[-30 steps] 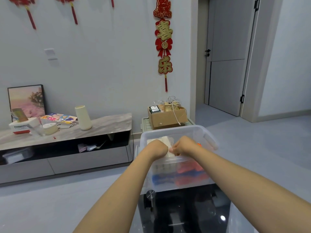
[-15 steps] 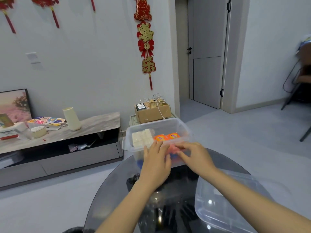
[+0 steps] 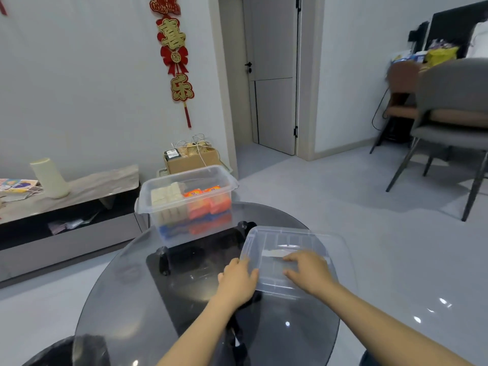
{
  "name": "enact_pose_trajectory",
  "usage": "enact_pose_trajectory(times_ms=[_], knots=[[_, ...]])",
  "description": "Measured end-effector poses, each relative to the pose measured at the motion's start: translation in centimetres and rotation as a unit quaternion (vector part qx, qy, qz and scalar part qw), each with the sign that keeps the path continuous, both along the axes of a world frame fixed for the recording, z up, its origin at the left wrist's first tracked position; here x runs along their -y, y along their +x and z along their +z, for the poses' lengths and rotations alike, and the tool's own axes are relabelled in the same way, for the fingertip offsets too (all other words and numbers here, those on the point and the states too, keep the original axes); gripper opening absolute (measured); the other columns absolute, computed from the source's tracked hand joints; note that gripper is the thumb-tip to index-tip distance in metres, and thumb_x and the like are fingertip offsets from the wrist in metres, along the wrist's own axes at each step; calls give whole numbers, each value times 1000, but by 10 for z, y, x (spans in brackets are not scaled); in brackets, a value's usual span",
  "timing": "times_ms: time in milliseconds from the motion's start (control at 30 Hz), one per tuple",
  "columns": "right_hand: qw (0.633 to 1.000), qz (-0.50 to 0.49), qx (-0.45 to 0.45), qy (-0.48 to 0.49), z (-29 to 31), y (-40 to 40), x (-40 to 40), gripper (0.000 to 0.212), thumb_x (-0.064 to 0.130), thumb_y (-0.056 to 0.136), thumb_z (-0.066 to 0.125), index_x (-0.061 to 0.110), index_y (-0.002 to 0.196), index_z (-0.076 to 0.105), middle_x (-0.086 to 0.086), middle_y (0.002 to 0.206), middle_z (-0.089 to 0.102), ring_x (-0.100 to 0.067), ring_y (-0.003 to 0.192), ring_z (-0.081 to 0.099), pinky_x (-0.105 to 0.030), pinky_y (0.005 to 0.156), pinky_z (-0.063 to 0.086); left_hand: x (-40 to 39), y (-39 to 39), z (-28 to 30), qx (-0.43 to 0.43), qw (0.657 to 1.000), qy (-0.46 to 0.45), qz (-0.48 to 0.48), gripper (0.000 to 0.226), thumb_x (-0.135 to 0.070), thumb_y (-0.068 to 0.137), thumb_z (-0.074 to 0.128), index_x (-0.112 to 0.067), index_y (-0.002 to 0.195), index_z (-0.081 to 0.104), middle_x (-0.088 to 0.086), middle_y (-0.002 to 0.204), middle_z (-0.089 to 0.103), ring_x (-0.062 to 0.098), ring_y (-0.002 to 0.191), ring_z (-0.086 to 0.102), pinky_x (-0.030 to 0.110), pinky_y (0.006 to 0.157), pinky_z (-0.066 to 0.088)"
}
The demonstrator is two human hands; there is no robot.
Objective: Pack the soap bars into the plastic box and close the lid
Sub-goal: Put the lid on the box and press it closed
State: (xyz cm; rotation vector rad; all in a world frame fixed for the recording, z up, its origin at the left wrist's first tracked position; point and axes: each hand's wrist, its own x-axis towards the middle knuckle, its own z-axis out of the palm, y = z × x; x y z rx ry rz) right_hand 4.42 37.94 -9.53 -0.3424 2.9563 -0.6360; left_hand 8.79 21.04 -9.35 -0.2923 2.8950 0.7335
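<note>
Head view: both hands meet the lid (image 3: pixel 287 249) at lower centre, left hand (image 3: pixel 237 280) gripping its near-left edge, right hand (image 3: pixel 307 272) spread flat on top. Box (image 3: pixel 184 207) of soap (image 3: pixel 190 200) stands open up-left of the lid, nearer the left hand.

Round glass table (image 3: pixel 126 294) with open plastic box (image 3: pixel 148 192), loose lid (image 3: pixel 293 241) and two bare hands.

Box: clear, lidless, at the table's far edge; holds cream soap bars (image 3: pixel 165 194) on the left, orange-wrapped bars (image 3: pixel 202 200) on the right, blue packs beneath. Lid: clear, lying near the box on the right. Left hand (image 3: pixel 239 280) grips the lid's left edge; right hand (image 3: pixel 309 273) rests flat on top, fingers spread. Behind: cardboard box (image 3: pixel 190 159), low cabinet (image 3: pixel 79 186), grey chair (image 3: pixel 454 107).
</note>
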Motion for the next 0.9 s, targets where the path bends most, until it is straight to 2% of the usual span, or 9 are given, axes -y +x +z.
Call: enact_pose_trajectory(times_ms=[100,133,233,367,533,633,767,833,900], knots=[[999,-22,6,43,-8,-6,-12,56,39,89,52,34,143,38,-3,156,29,-25,144,26,-35,115,22,-6,-1,-8,8,1000,-18,21,45,-37,96,37,-19,137,42,5,144,40,28,131,39,41,107,30],[999,-32,16,36,-9,-9,-15,58,41,90,52,34,145,35,-1,157,29,-25,144,24,-36,115,21,-8,-2,-9,4,999,-21,28,45,-37,96,38,-19,137,43,4,143,41,28,130,39,40,106,31],[998,-57,9,-18,-15,-19,-20,50,39,90,55,32,138,46,4,146,47,-21,138,34,-33,111,25,-10,-4,-10,-6,998,14,64,46,-37,95,42,-20,138,44,3,143,44,28,130,41,39,107,32],[993,-80,-26,-88,-22,-20,-21,35,30,88,62,29,123,63,4,126,63,-19,125,47,-28,103,30,-4,-2,-7,-28,982,143,120,49,-32,92,48,-18,138,45,7,141,51,30,127,49,43,106,41],[989,-46,-63,-129,-14,-10,-10,32,26,88,62,23,120,67,0,117,67,-22,117,53,-28,100,37,14,6,7,-103,958,186,192,42,-23,90,53,-13,131,52,12,123,59,29,112,57,42,99,47],[984,-6,-87,-155,8,-5,8,31,24,87,64,22,117,69,-1,116,69,-22,115,55,-31,100,39,34,15,29,-151,947,177,222,47,-29,91,56,-8,133,52,14,121,60,29,108,59,37,95,47],[975,39,-128,-176,48,-1,41,32,25,87,63,22,118,68,-2,117,68,-23,117,52,-31,101,36,59,23,61,-185,945,161,216,41,-32,94,50,-4,123,58,14,117,66,21,91,55,29,77,40],[968,58,-157,-188,72,-1,60,32,27,87,63,23,119,68,-2,118,67,-23,117,52,-32,101,36,75,27,81,-229,929,179,231,38,-29,96,49,-4,122,59,17,115,67,27,94,58,32,79,42],[963,78,-184,-181,94,-4,75,33,31,88,62,26,120,66,2,119,67,-21,116,51,-32,100,35,91,25,98,-279,905,200,252,40,-27,96,47,-2,124,59,20,120,65,35,107,60,38,90,46]])
